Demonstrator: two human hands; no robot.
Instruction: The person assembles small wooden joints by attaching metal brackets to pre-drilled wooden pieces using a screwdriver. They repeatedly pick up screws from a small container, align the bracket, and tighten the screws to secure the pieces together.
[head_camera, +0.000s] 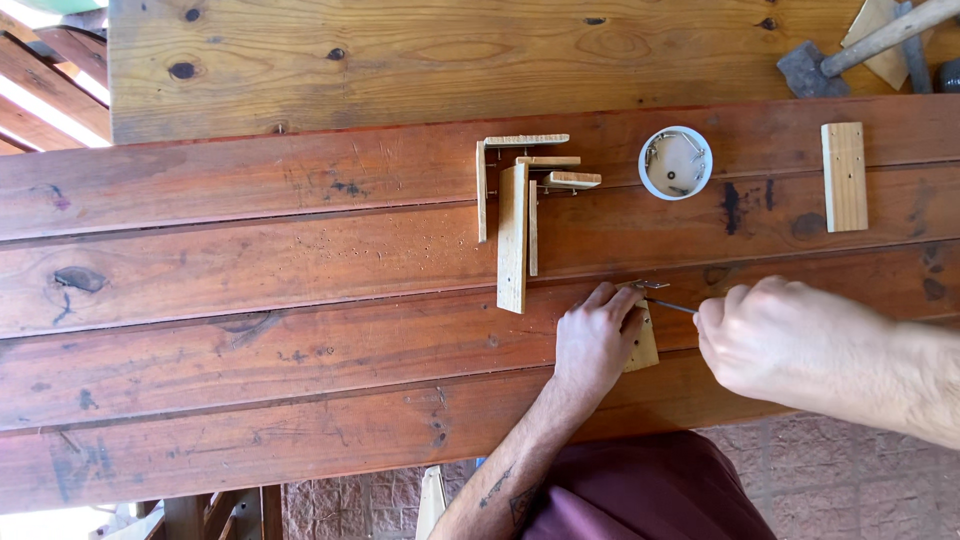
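Your left hand (597, 335) is pressing down on a small pale wood block (643, 350) near the front edge of the worktop (250, 300); the fingers are curling over its top so that only its right part is showing; a small metal fitting (648, 285), possibly a hinge or hook, is sitting just above your fingertips, though it is too small to tell for certain. Your right hand (775, 335) is closing into a fist around a thin metal tool (672, 306), whose slim shaft is pointing left toward the block and the fitting; the handle is lying hidden inside your grip, so the kind of tool is not showing.

Just beyond your left hand, a cluster of pale wooden strips (520, 200) is lying on the reddish planks; one long strip is running toward you, with shorter pieces crossing at its far end. To the right of the cluster, a round white container (675, 163) is standing open with small metal pieces inside. Further right, a separate rectangular wood block (844, 176) is lying upright to your view, well apart from your hands. At the far right corner, a hammer (830, 60) is resting on a lighter plank (400, 60) behind the worktop.
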